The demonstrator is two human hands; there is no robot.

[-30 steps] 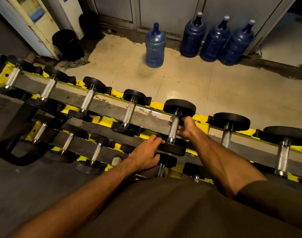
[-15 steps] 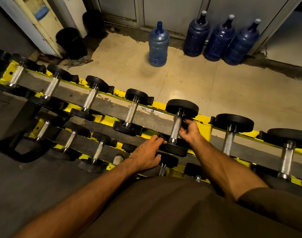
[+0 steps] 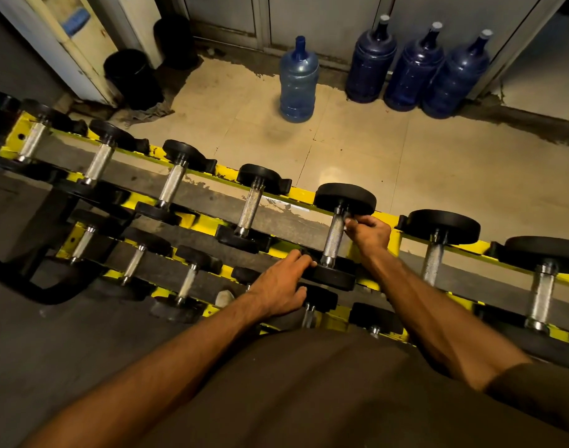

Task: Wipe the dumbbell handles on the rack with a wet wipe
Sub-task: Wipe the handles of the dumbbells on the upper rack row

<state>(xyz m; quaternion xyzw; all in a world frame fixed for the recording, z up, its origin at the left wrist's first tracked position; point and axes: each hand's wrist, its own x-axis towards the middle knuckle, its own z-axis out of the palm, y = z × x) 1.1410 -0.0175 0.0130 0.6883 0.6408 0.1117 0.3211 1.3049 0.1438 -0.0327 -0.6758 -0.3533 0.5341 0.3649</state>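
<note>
Left hand (image 3: 278, 287) lies flat, steadying the heavy-looking dumbbell (image 3: 344, 198) centre-frame on the rack (image 3: 223, 172), right hand (image 3: 368, 232) pinching what looks like a wipe (image 3: 348, 222) against its stiff, grippy knurled handle (image 3: 334, 239).

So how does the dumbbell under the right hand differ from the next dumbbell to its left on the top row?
The held dumbbell has wider weights; the neighbour dumbbell has smaller ones. The right hand pinches a wipe at the first one's handle and the left hand rests on its near weight; the neighbour is untouched. Both have black weights and rough metal handles, and lie across the yellow rack.
</note>
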